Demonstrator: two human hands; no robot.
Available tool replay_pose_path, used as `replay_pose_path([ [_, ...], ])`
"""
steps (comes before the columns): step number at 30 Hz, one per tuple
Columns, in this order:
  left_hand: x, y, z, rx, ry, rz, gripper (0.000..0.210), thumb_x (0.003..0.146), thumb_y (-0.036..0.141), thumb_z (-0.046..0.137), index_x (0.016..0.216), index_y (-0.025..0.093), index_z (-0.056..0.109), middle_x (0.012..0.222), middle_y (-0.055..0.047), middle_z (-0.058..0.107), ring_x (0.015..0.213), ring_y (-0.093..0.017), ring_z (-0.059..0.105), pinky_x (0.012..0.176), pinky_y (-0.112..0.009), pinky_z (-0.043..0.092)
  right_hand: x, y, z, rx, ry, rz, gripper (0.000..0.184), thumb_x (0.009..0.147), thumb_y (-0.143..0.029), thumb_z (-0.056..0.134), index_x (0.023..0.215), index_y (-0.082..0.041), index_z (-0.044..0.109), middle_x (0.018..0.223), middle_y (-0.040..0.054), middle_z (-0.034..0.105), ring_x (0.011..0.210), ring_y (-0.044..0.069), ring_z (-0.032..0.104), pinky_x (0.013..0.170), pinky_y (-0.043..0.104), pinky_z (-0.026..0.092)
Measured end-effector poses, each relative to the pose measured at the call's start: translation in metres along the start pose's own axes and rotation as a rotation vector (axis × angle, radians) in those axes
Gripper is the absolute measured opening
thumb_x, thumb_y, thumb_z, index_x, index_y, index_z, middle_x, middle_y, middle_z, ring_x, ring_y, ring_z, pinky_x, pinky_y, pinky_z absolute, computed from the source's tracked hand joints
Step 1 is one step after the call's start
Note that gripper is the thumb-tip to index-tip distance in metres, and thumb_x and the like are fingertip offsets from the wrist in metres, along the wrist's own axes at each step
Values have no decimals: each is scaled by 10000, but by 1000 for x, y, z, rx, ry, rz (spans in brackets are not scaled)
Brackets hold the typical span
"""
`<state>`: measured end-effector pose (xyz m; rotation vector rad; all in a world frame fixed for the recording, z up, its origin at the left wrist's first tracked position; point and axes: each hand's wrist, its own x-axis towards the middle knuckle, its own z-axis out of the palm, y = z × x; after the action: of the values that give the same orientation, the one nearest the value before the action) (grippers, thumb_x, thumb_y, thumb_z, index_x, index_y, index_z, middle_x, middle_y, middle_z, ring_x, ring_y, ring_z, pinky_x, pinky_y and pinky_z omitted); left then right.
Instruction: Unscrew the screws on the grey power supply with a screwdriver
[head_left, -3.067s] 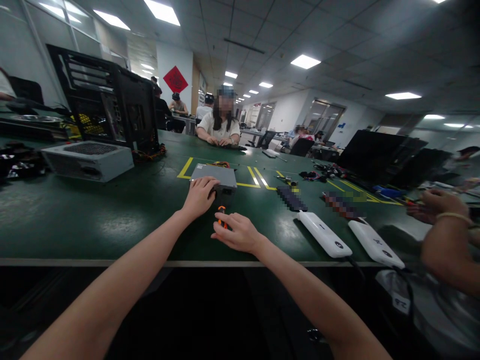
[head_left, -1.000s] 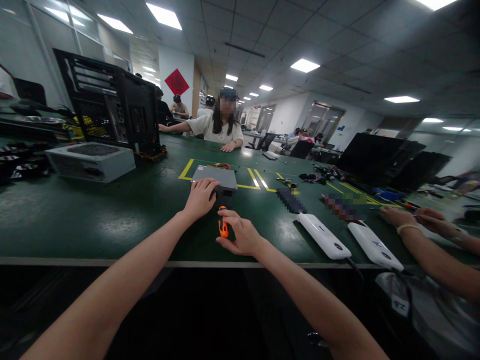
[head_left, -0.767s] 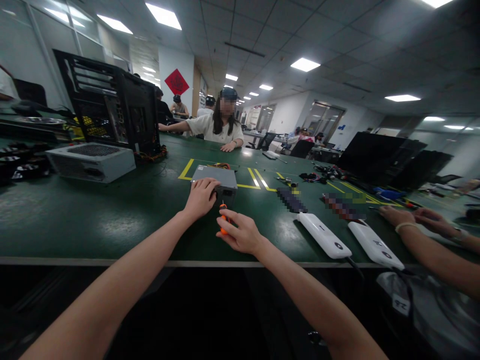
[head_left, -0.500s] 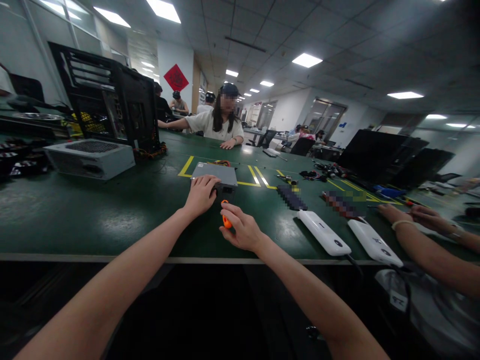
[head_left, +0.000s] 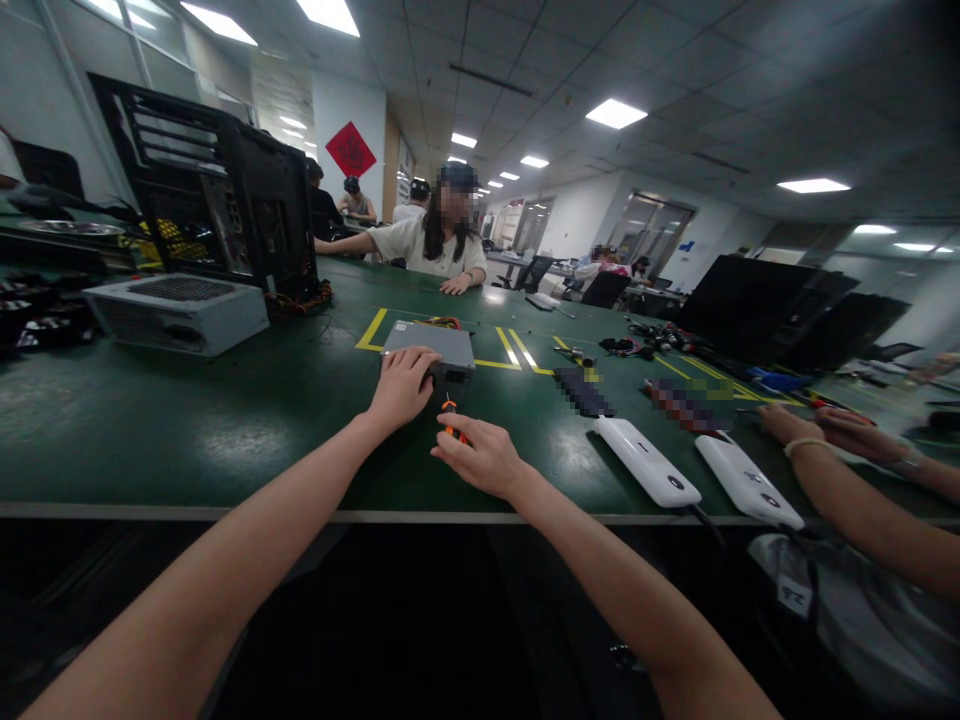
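Note:
A small grey computer power supply [head_left: 442, 343] lies on the green bench in front of me, with its socket face toward me. My left hand [head_left: 405, 388] grips its near left edge, the fingers draped over the top and the thumb out of clear view. Just below the near face, my right hand [head_left: 480, 455] pinches a screwdriver [head_left: 449, 408] by its orange and black handle. The thin shaft points up toward the power supply; whether the tip touches it I cannot tell.
To the left stand a larger grey power supply [head_left: 180, 315] and an open black computer case [head_left: 217, 190]. White devices with cables [head_left: 649, 465] lie to the right, near a co-worker's hands [head_left: 795, 425]. Another person [head_left: 442, 240] sits across the bench. Dark monitors [head_left: 765, 310] stand at the far right.
My right hand's fingers have shifted around the screwdriver, and its handle is turned so the thin shaft now shows. My left hand and the power supply stay put.

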<state>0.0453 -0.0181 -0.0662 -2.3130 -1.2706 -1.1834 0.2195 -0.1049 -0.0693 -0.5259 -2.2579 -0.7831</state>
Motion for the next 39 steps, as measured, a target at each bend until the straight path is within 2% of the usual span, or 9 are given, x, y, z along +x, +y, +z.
replay_pose_path([
  [6, 0, 0, 0, 11, 0, 10, 359, 790, 152, 484, 1139, 214, 538, 1170, -66, 558, 1067, -250, 491, 933, -397, 339, 0, 0, -1, 48, -14, 29, 274, 887, -245, 460, 1146, -156, 482, 1134, 140, 584, 908, 164, 620, 689, 243, 512],
  [11, 0, 1, 0, 3, -3, -2, 349, 792, 148, 482, 1128, 221, 539, 1170, -61, 558, 1076, -247, 488, 931, -394, 339, -1, 2, 1, 17, 54, 86, 181, 869, -327, 536, 960, -173, 565, 980, 117, 600, 742, 135, 604, 620, 227, 498],
  [16, 1, -1, 1, 1, -1, 2, 359, 788, 146, 486, 1136, 218, 536, 1160, -62, 564, 1069, -247, 489, 935, -398, 336, 0, -1, -2, 89, -41, 47, 255, 871, -330, 499, 1068, -172, 530, 1124, 155, 554, 923, 177, 615, 694, 246, 527],
  [19, 1, -1, 1, 7, 4, 10, 357, 791, 151, 485, 1139, 217, 535, 1155, -60, 567, 1065, -247, 491, 940, -398, 333, 0, -1, -1, 124, -27, 74, 276, 877, -283, 474, 1130, -173, 476, 1203, 165, 542, 969, 178, 620, 724, 253, 534],
  [24, 1, 0, 1, -4, 7, -4, 350, 786, 142, 477, 1120, 223, 545, 1162, -60, 568, 1066, -245, 495, 941, -400, 334, -3, 1, 8, 160, 65, 94, 243, 874, -285, 511, 1077, -185, 421, 1106, 149, 631, 896, 182, 660, 693, 275, 540],
  [29, 1, 1, 0, -5, 2, -8, 344, 789, 147, 471, 1115, 228, 549, 1166, -63, 564, 1068, -250, 494, 939, -404, 337, -2, 0, 7, 238, 15, 94, 418, 870, -322, 510, 1207, -123, 364, 1177, 206, 565, 1123, 223, 575, 802, 309, 538],
  [33, 1, 2, -2, -8, -4, -11, 343, 795, 151, 470, 1120, 230, 545, 1168, -63, 560, 1074, -250, 491, 946, -403, 339, 1, 0, 2, 69, -31, 23, 327, 883, -237, 495, 1201, -175, 459, 1165, 158, 590, 1014, 194, 620, 784, 289, 529],
  [36, 1, 3, -2, -5, -7, -22, 347, 795, 148, 468, 1122, 234, 544, 1167, -63, 560, 1080, -253, 491, 949, -409, 337, 3, 1, 1, 16, 31, -3, 231, 871, -231, 536, 1097, -183, 526, 1141, 132, 626, 897, 165, 645, 758, 280, 523],
  [39, 1, 3, -1, -4, -3, -18, 343, 796, 152, 469, 1122, 227, 546, 1169, -66, 561, 1076, -252, 491, 952, -410, 334, 3, 1, 2, 50, 90, 22, 239, 868, -238, 543, 1090, -160, 504, 1120, 136, 637, 911, 164, 646, 760, 275, 528],
])
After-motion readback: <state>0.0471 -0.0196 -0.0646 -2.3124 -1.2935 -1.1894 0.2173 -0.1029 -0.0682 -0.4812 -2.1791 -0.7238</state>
